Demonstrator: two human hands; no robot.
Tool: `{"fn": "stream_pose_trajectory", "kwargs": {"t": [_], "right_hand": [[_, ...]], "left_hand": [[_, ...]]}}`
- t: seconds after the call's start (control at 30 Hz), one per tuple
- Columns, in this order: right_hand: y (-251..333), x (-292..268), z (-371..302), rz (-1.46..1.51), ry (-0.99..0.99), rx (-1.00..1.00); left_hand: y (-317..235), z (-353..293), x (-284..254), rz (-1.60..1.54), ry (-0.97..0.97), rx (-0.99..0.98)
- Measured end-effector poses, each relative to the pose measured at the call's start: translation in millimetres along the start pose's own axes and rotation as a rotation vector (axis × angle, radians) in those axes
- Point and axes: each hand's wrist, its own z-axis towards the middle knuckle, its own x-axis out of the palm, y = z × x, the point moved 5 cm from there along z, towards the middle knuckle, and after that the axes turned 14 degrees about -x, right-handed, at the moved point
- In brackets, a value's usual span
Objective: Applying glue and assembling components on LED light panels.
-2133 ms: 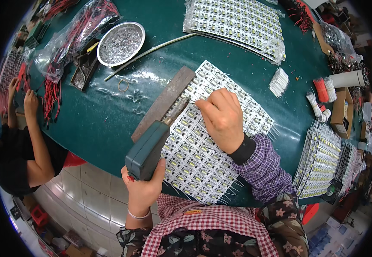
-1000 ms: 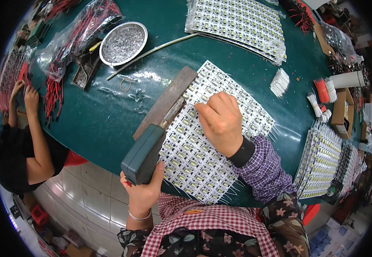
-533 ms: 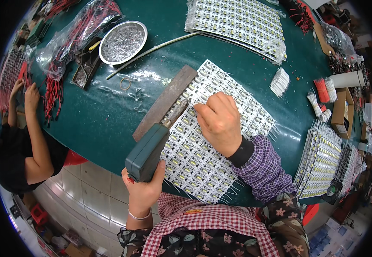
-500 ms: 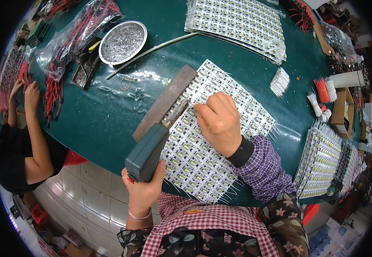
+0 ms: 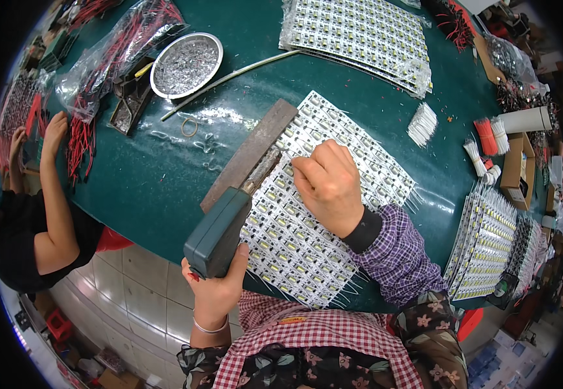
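My left hand point(image 5: 218, 295) is wrapped round the grip of a dark green soldering gun point(image 5: 220, 227). Its dirty metal tip reaches up and right over the edge of a white LED circuit board panel point(image 5: 298, 256), beside a long brown bar point(image 5: 252, 152) along the panel's upper left side. My right hand point(image 5: 330, 185) is above the panel's middle, fingers curled in a pinch near the gun's tip. What sits between those fingertips is too small to make out. Thin white wires stick out from the panel's edges.
A metal bowl of silvery scraps point(image 5: 187, 65) and a thin rod point(image 5: 229, 84) lie beyond the bar. More LED panels point(image 5: 359, 39) are stacked at the back, others point(image 5: 482, 243) at right near white wire bundles point(image 5: 423, 124). A co-worker's arm point(image 5: 58, 201) handles red wires at left.
The soldering gun has shifted slightly left and down in my left hand. My right hand has moved a touch left. At left, the co-worker's hands have moved.
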Motion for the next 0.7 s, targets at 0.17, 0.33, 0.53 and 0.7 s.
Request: {"fn": "stream_pose_trajectory", "kwargs": {"t": [0.17,0.33,0.53,0.7], "right_hand": [[-3.0,1.6,-1.3,0.069,-0.035,0.061],[-6.0,0.9,-2.5,0.127,-0.058,0.113],[-7.6,2.2,-4.7,0.173,-0.059,0.159],[-7.3,1.7,-3.8,0.180,-0.055,0.159]], "left_hand": [[0.5,-1.0,0.2,-0.013,-0.002,-0.008],[0.2,-0.5,1.0,-0.020,-0.003,-0.022],[-2.0,-0.4,1.8,-0.014,-0.014,-0.025],[-4.9,1.2,2.1,0.014,0.017,-0.051]]}}
